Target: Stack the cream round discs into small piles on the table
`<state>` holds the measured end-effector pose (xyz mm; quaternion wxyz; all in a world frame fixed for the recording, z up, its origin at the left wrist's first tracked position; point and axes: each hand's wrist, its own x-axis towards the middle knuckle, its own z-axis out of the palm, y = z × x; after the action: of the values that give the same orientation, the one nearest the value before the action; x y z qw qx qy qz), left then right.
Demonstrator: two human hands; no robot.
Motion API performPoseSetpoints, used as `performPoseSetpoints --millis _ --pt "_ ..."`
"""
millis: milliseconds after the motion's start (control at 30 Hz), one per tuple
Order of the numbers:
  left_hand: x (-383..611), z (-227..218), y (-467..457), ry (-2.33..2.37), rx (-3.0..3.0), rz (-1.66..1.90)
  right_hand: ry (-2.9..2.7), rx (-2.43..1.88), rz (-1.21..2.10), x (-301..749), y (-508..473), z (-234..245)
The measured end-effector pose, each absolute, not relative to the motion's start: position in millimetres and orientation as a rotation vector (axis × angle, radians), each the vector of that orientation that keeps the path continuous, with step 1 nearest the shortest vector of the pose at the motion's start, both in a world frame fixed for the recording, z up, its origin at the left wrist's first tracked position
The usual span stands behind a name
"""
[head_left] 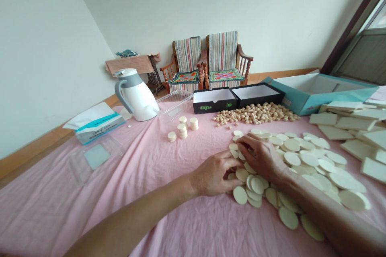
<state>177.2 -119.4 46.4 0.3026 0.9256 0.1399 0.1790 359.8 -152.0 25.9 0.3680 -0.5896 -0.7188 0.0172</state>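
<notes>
A spread of pale, thin round wooden discs (292,145) in several sizes lies under and around both hands. My left hand (214,173) rests at the left edge of the discs, its fingers apart and reaching among them. Above it, my right hand (261,156) bends over the smaller discs, fingers curled downward and closed together. Whatever its fingertips may hold is hidden. Left of the hands, small discs stand in several short stacks (182,131) on the pink cloth (144,184).
Behind the discs lies a heap of small wooden beads (259,113). Black boxes (214,100), a teal box (313,98) and a clear plastic tray (175,104) line the back. Square wooden boards (358,122) lie at right; a white jug (137,96) and tissue pack (99,126) at left.
</notes>
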Motion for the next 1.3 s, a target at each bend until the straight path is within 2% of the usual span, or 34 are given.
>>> performPoseSetpoints --millis 267,500,667,833,1133,1300 --pt "157.3 60.6 -117.2 0.612 2.477 0.683 -1.871 -1.559 0.053 361.0 -151.7 23.8" --pt "82.7 72.6 -61.4 1.329 2.375 1.17 -1.9 -1.537 0.024 360.4 -152.8 24.3" --pt "42.9 55.1 -18.5 1.717 2.307 1.119 -1.901 -1.541 0.018 361.1 -152.2 22.1" --pt "40.0 42.5 -10.7 1.741 2.342 0.934 -1.913 -1.56 0.03 361.5 -151.8 21.2" --pt "45.7 36.1 -7.7 1.778 2.365 0.885 -1.92 -1.555 0.051 360.4 -153.1 24.7" --pt "47.9 48.2 -17.3 1.712 2.395 1.244 -1.906 -1.542 0.057 360.7 -152.2 22.2"
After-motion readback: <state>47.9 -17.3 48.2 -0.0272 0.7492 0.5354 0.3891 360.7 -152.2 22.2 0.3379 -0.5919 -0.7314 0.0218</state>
